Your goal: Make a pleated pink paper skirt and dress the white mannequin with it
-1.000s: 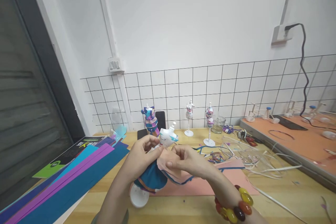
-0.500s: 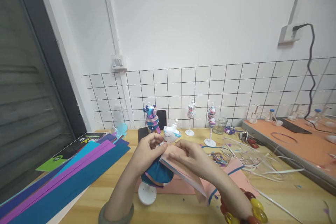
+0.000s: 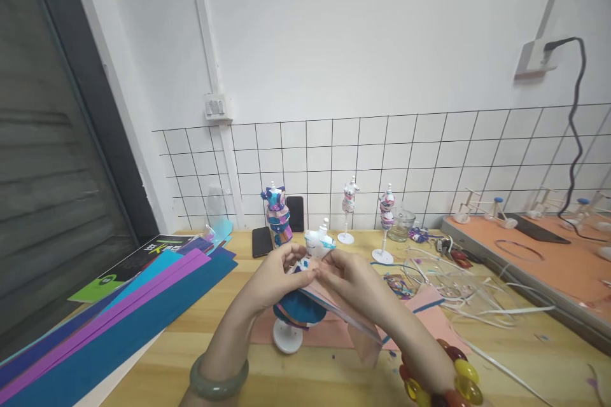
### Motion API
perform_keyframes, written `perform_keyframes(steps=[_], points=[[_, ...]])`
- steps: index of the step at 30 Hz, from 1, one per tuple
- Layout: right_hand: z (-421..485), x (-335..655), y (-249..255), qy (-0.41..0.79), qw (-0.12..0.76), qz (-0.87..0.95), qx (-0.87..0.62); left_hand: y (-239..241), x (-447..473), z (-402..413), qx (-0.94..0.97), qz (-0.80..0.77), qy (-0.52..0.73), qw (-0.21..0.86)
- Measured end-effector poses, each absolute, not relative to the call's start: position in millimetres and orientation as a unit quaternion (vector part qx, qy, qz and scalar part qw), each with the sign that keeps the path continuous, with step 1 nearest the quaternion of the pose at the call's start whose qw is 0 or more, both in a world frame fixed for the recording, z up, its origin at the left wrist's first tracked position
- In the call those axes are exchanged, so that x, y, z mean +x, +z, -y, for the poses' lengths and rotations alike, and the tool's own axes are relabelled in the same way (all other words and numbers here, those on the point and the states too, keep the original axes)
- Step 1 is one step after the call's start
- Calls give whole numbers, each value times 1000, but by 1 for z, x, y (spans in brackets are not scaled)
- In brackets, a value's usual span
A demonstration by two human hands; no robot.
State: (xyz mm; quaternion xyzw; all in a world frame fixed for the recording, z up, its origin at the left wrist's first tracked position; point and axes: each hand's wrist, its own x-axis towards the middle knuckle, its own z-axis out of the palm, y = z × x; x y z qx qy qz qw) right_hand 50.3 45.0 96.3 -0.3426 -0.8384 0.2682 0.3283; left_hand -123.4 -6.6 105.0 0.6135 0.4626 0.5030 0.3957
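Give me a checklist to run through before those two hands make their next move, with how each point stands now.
1. Left hand gripping the small white mannequin in a teal-blue skirt: ok.
2. Right hand pinching the pale pink folded sheet: ok.
3. Mannequin upright: not ok; it leans.
4. Sheet's edge flat against the mannequin: cannot tell; the hands cover the contact.
5. Tangle of thin whitish strips apart from both hands: ok; it lies to the right on the pale wooden table.
6. Clear round glass cup upright: ok; it stands behind the hands.
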Motion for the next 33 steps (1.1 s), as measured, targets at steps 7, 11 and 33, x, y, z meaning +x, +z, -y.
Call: perform_keyframes(steps=[7,11,33], points=[[-48,53,99,233,307,853,-352,96,-128,1,629,-457,475,411],[-51,53,97,226,308,855,-351,93,-127,-1,635,-453,472,412],[-54,52,94,237,315,855,-336,99,-117,-2,603,-477,510,385]])
